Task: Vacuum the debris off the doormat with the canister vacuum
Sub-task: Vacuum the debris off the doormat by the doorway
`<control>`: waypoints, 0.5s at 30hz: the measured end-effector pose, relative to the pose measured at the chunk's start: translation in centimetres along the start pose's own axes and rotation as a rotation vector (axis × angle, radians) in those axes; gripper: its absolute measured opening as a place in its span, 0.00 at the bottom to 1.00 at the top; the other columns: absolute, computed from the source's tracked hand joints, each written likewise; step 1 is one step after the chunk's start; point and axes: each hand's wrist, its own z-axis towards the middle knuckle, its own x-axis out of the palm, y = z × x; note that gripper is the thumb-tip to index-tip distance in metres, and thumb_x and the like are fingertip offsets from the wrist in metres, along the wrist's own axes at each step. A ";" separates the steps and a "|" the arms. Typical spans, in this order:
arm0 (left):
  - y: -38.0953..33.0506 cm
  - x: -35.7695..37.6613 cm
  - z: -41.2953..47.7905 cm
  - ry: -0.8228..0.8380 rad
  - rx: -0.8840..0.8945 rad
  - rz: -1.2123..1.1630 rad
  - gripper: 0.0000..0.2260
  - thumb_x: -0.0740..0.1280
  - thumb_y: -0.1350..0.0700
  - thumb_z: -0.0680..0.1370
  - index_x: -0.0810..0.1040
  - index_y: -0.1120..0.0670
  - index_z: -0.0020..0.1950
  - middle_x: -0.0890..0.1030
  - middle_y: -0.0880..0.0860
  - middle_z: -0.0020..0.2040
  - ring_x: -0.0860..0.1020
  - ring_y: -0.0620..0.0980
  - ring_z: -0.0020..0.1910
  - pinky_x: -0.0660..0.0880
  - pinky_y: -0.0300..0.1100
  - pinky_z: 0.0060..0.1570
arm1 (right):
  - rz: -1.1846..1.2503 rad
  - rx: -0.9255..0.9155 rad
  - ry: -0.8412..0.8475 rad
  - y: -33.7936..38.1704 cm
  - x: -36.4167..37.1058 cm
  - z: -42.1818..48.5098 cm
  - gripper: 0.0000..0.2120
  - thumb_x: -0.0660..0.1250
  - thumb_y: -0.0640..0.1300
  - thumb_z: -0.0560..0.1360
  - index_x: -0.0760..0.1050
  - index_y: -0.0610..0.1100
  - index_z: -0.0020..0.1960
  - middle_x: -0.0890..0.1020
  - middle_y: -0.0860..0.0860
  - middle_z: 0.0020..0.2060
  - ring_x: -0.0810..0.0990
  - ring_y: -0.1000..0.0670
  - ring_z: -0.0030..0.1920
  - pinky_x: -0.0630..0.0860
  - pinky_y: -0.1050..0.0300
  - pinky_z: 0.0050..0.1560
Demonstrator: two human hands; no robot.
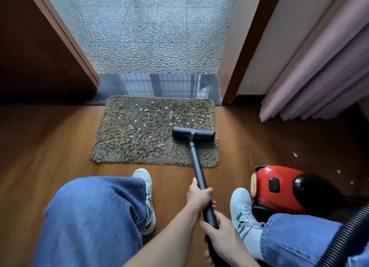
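Observation:
A shaggy brown doormat lies on the wood floor before the doorway, strewn with several pale debris bits, mostly on its far half. The black floor nozzle rests on the mat's right side, at the end of a dark wand. My left hand grips the wand higher up. My right hand grips it lower, near the hose end. The red canister vacuum sits on the floor to my right, its ribbed black hose curving up at the lower right.
A dark wooden door stands open at left, a door frame at right. A glossy threshold and pebbled paving lie beyond. Pink curtains hang at right. My jeans-clad knees and white sneakers flank the wand. A few scraps lie on the floor.

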 end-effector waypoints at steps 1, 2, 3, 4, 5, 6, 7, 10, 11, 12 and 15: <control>-0.1 0.0 0.3 -0.004 -0.002 0.012 0.37 0.65 0.63 0.76 0.55 0.52 0.82 0.79 0.56 0.43 0.79 0.50 0.26 0.82 0.45 0.34 | 0.006 -0.005 0.006 0.6 -0.2 -0.1 0.22 0.68 0.63 0.66 0.75 0.63 0.59 0.85 0.47 0.36 0.87 0.45 0.34 0.85 0.40 0.45; -0.3 0.1 0.5 -0.005 0.000 0.024 0.37 0.65 0.63 0.76 0.55 0.51 0.83 0.80 0.56 0.44 0.79 0.50 0.26 0.82 0.46 0.35 | 0.009 -0.011 0.006 1.2 -0.3 -0.1 0.16 0.69 0.59 0.70 0.75 0.63 0.58 0.85 0.47 0.34 0.86 0.44 0.32 0.85 0.41 0.43; -0.5 0.1 0.8 -0.006 0.004 0.037 0.37 0.65 0.63 0.76 0.55 0.50 0.82 0.80 0.56 0.44 0.79 0.51 0.26 0.83 0.46 0.35 | 0.026 -0.022 0.007 1.8 -0.4 -0.1 0.10 0.68 0.55 0.74 0.76 0.63 0.55 0.84 0.46 0.32 0.86 0.42 0.31 0.85 0.42 0.40; -0.7 0.2 1.2 -0.008 0.008 0.045 0.37 0.65 0.63 0.76 0.55 0.50 0.82 0.80 0.56 0.45 0.79 0.51 0.26 0.83 0.46 0.34 | 0.046 -0.027 0.003 1.9 -0.5 0.2 0.08 0.68 0.51 0.77 0.76 0.63 0.54 0.83 0.46 0.31 0.86 0.40 0.30 0.84 0.44 0.36; -1.0 0.4 1.6 -0.011 0.011 0.051 0.36 0.65 0.63 0.76 0.56 0.50 0.82 0.79 0.56 0.46 0.79 0.51 0.26 0.82 0.46 0.34 | 0.061 -0.028 -0.006 2.0 -0.7 0.7 0.08 0.67 0.49 0.78 0.76 0.62 0.53 0.82 0.45 0.30 0.85 0.39 0.29 0.83 0.46 0.33; -1.2 0.6 2.1 -0.011 0.015 0.059 0.35 0.65 0.63 0.76 0.57 0.50 0.81 0.79 0.57 0.47 0.79 0.51 0.25 0.82 0.45 0.33 | 0.076 -0.025 -0.008 2.2 -0.8 1.1 0.08 0.67 0.48 0.79 0.76 0.62 0.53 0.82 0.45 0.29 0.85 0.38 0.29 0.82 0.47 0.31; -1.5 0.9 2.5 -0.010 0.017 0.070 0.35 0.65 0.62 0.76 0.57 0.50 0.81 0.79 0.56 0.47 0.79 0.51 0.25 0.81 0.45 0.32 | 0.088 -0.022 -0.010 2.2 -1.0 1.5 0.08 0.66 0.48 0.79 0.76 0.62 0.53 0.82 0.45 0.28 0.85 0.37 0.28 0.82 0.48 0.29; -2.4 1.7 4.0 -0.014 0.018 0.094 0.36 0.65 0.62 0.75 0.57 0.49 0.81 0.79 0.55 0.44 0.80 0.51 0.25 0.82 0.46 0.33 | 0.111 -0.018 -0.031 2.6 -1.5 3.0 0.10 0.66 0.48 0.79 0.76 0.65 0.50 0.82 0.45 0.28 0.84 0.36 0.28 0.82 0.48 0.30; -2.7 1.8 4.5 -0.015 0.022 0.098 0.36 0.65 0.62 0.75 0.58 0.50 0.81 0.79 0.54 0.42 0.80 0.51 0.25 0.83 0.47 0.34 | 0.109 -0.020 -0.037 2.8 -1.6 3.6 0.11 0.66 0.48 0.79 0.77 0.66 0.49 0.82 0.46 0.28 0.84 0.37 0.28 0.82 0.47 0.31; -3.0 2.0 5.0 -0.013 0.025 0.101 0.36 0.65 0.62 0.75 0.58 0.50 0.81 0.79 0.54 0.41 0.80 0.52 0.25 0.83 0.48 0.35 | 0.114 -0.024 -0.035 3.0 -1.8 4.1 0.11 0.66 0.48 0.78 0.77 0.65 0.48 0.81 0.47 0.28 0.84 0.37 0.28 0.82 0.47 0.31; -4.0 2.3 6.4 -0.019 0.026 0.133 0.37 0.65 0.61 0.75 0.56 0.48 0.82 0.80 0.55 0.43 0.80 0.52 0.26 0.84 0.49 0.36 | 0.162 -0.022 -0.026 3.7 -2.2 5.6 0.06 0.65 0.45 0.80 0.77 0.57 0.50 0.79 0.48 0.26 0.83 0.38 0.26 0.80 0.49 0.27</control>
